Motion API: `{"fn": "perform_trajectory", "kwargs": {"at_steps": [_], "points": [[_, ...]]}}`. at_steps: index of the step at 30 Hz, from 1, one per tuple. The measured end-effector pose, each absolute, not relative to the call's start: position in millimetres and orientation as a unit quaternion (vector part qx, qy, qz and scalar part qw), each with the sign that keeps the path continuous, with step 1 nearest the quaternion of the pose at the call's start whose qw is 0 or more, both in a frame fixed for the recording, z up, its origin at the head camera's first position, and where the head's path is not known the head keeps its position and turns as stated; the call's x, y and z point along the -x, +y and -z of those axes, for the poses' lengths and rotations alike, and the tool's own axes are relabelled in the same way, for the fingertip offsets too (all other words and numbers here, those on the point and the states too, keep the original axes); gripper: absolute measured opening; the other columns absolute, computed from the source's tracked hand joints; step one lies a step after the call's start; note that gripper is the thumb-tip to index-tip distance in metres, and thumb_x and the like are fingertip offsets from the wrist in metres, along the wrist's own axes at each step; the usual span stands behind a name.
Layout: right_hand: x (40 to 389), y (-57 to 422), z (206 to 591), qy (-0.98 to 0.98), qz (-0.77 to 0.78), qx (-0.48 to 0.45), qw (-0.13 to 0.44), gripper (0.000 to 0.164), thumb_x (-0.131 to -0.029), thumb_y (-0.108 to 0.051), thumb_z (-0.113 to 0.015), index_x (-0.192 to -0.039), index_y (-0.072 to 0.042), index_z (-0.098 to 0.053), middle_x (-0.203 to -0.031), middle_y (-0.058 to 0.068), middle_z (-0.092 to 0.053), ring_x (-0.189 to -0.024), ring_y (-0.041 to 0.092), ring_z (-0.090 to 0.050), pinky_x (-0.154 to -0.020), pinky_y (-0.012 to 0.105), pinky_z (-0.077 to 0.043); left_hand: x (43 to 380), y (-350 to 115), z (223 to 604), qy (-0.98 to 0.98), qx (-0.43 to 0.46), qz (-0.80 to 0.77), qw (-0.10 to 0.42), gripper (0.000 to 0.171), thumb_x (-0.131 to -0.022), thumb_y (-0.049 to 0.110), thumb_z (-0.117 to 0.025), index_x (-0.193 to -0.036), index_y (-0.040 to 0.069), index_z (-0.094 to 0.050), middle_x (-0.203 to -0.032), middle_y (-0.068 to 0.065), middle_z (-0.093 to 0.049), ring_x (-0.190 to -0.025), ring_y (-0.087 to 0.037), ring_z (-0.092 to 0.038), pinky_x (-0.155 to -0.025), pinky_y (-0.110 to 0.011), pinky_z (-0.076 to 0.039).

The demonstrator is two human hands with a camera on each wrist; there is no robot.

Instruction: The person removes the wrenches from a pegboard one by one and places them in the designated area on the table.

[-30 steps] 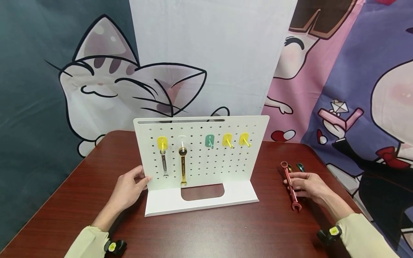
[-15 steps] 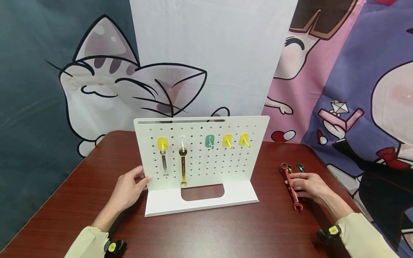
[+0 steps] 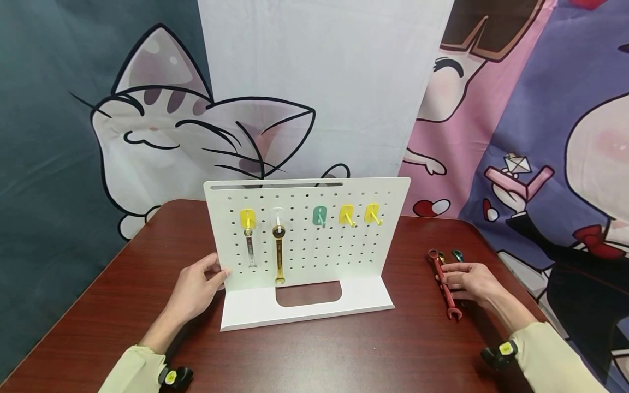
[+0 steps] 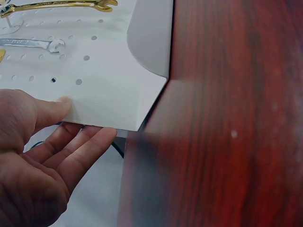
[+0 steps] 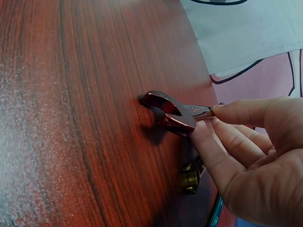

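Note:
A white pegboard stand stands mid-table, and my left hand grips its left edge, thumb on the front face and fingers behind. A silver wrench hangs from the yellow hook at the left. Beside it a gold wrench hangs from a clear hook. To the right of the board, my right hand pinches a red wrench between thumb and fingers. In the right wrist view the red wrench's open end points away from the hand, just above the table. The hand hides part of its shaft.
A green hook and two yellow hooks on the board's right side carry nothing. Under the right hand lie a yellow-gold wrench and a teal wrench, both partly hidden. A patterned cloth backdrop stands behind the table.
The red wrench has shifted very slightly in the right hand, its open end a little to the right. My left hand and the pegboard stay in place.

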State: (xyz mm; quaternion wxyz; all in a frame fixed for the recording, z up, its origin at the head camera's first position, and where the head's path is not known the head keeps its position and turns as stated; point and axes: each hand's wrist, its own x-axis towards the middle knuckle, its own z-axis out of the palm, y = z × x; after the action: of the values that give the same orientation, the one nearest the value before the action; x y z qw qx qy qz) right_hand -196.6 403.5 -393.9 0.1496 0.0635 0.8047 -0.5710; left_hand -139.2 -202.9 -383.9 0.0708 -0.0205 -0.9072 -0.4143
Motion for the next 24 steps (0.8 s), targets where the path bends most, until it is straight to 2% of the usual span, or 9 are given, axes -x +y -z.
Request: {"fn": "perform_trajectory", "kwargs": {"at_steps": [6,24], "points": [[198.4,403.7,393.7,0.809,0.565,-0.066,0.145,0.043,-0.100,-0.003,-0.066,-0.136,0.017,-0.055,-0.101,0.001,-0.081,-0.084,0.008,-0.074,-0.075,0.035,-0.068,139.2,-202.8,383.9,-0.906,0.021,0.416,0.072,0.010,-0.101,0.006,-0.070,-0.111,0.006,-0.067,-0.100,-0.013,-0.073,-0.091,-0.026,-0.079,-0.075,-0.034,-0.067],[200.1,397.4,391.7,0.831,0.536,-0.089,0.122,0.046,-0.097,-0.004,-0.068,-0.135,0.018,-0.055,-0.096,0.001,-0.080,-0.083,0.009,-0.074,-0.074,0.036,-0.068,139.2,-202.2,383.9,-0.907,0.022,0.413,0.075,0.016,-0.101,0.006,-0.070,-0.116,0.005,-0.068,-0.100,-0.013,-0.074,-0.091,-0.027,-0.079,-0.075,-0.034,-0.067]]}}
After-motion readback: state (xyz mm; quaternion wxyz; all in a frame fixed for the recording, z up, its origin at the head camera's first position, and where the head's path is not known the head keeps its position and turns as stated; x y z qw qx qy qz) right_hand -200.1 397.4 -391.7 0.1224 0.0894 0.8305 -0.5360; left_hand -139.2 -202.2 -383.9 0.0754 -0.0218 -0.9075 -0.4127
